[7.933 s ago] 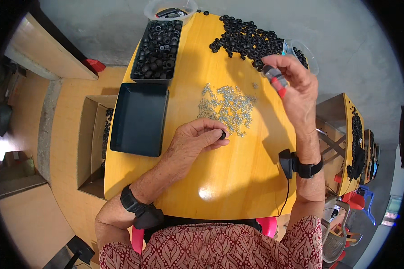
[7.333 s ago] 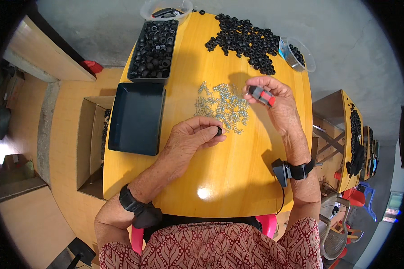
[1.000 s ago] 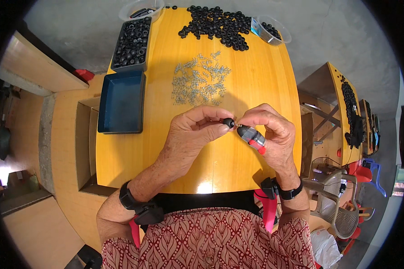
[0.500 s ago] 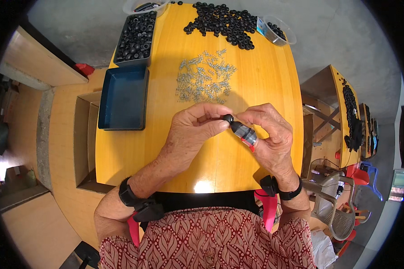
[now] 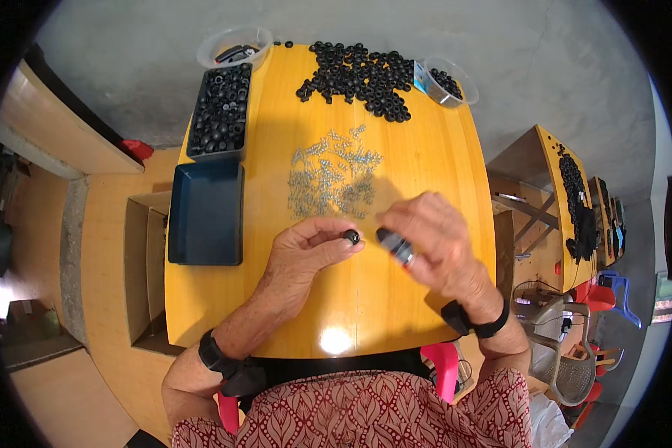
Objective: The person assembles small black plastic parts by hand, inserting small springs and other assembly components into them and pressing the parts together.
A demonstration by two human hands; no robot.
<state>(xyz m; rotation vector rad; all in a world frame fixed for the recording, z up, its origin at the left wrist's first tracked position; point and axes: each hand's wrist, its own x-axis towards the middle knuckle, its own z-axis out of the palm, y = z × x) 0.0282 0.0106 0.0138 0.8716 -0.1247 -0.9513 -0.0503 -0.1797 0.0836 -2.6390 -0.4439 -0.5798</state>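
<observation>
Counter [image 5: 440,172]: yellow wood grain, read as a clock with 12 at the far edge.
Left hand [image 5: 291,257]: at 7 o'clock from the middle, thumb and fingers pinching a black part [image 5: 352,237].
Black part: small, rounded, at the left fingertips, just off the middle toward 5 o'clock, a pale glint on its end.
Right hand [image 5: 440,246]: at 4 o'clock, blurred, fingers curled around a hand tool [image 5: 396,245].
Hand tool: dark end aimed toward 10 o'clock, grey-and-clear body, a touch of red; near the black part, on its 3 o'clock side, the two apart.
Silver pieces [image 5: 328,172]: tiny, scattered around the middle, mostly toward 12 from the hands.
Deep crate [image 5: 216,157]: dark, at 10 o'clock, filled with black rings and caps, some showing greyish rims.
Shallow tray [image 5: 205,224]: dark blue, at 9 o'clock, just beside the deep crate on its near side, flat floor in view.
Clear tub [image 5: 235,37]: at 11 o'clock, round, holding black elongated items too small to identify.
Clear bowl [image 5: 469,93]: between 1 and 2 o'clock, holding black rings, a blue-and-white card [image 5: 419,77] at its 9 o'clock side.
Loose rings [image 5: 358,75]: black, spread wide at 12 o'clock.
Cardboard box [image 5: 137,269]: beyond the counter's edge at 8 o'clock, its contents mostly hidden.
</observation>
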